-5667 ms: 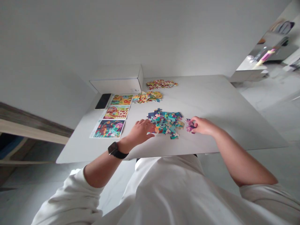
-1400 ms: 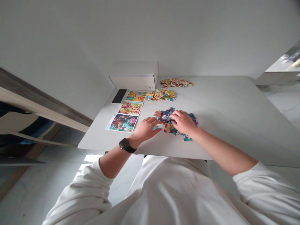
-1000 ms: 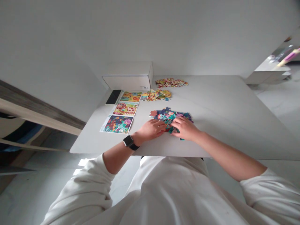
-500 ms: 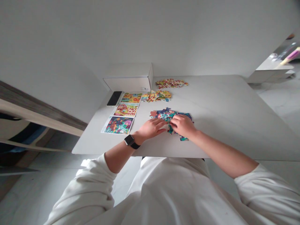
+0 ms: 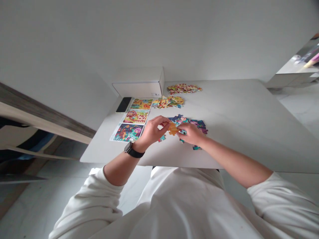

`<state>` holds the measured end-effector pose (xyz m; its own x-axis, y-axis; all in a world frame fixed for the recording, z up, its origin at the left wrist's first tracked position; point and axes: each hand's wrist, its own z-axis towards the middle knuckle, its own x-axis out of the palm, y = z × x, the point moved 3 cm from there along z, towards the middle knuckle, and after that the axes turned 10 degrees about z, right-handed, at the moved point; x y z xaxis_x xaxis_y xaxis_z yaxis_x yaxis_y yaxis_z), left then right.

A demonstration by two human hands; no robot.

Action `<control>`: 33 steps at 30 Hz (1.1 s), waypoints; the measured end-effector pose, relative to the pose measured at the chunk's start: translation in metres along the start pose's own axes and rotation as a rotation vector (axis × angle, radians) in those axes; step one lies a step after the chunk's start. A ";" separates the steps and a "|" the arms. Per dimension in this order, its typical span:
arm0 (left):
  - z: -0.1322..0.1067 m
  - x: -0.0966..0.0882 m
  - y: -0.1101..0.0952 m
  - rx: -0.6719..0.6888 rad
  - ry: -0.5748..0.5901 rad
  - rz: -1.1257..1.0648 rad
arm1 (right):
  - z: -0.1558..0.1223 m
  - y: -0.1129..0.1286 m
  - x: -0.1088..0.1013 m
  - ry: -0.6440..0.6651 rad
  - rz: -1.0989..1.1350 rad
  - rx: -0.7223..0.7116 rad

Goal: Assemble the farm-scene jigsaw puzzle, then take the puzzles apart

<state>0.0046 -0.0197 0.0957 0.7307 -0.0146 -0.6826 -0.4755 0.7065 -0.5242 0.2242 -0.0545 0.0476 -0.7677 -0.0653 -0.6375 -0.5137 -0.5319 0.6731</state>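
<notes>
An orange jigsaw piece is held up between my two hands. My left hand, a black watch on its wrist, pinches the piece at its upper left. From the other side my right hand closes finger and thumb at the piece's right edge. Beneath and behind the hands lies a heap of dark blue and teal jigsaw pieces, partly covered by the right hand. A small teal piece rests on the table just under my left hand.
Three picture cards lie at left: a yellow one, a farm one and a dark one. Near them are a phone and a white box. Yellow pieces and red-yellow pieces form piles farther back on the table.
Both hands have lifted from the heap, and the orange piece now shows between them. My left hand has turned from lying flat to a pinch.
</notes>
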 end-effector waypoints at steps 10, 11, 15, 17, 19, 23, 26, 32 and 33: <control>0.000 0.011 0.009 -0.218 0.010 -0.330 | 0.008 0.010 -0.025 -0.077 -0.120 -0.026; 0.001 0.013 0.008 -0.215 -0.015 -0.312 | 0.008 0.009 -0.027 -0.062 -0.140 -0.028; 0.002 0.014 -0.005 -0.110 -0.080 -0.126 | 0.005 0.004 -0.035 -0.022 -0.166 -0.049; 0.002 0.012 -0.013 -0.032 -0.095 -0.021 | 0.004 0.003 -0.037 0.039 -0.138 -0.099; 0.004 0.008 -0.015 0.005 -0.121 0.060 | 0.003 0.004 -0.039 0.085 -0.130 -0.142; 0.005 0.010 -0.004 0.046 -0.092 0.310 | 0.004 -0.001 -0.045 0.021 -0.278 -0.067; 0.000 0.022 0.011 0.048 0.078 0.512 | 0.000 -0.011 -0.047 0.060 -0.387 0.000; -0.024 0.051 -0.010 0.195 0.255 0.446 | -0.034 -0.013 -0.054 0.077 -0.362 -0.019; -0.028 0.057 -0.019 0.252 0.302 0.419 | -0.042 -0.011 -0.053 0.113 -0.355 -0.028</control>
<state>0.0417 -0.0536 0.0519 0.3155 0.1275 -0.9403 -0.5358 0.8418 -0.0656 0.2865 -0.0805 0.0582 -0.4958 0.0354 -0.8677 -0.7285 -0.5609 0.3934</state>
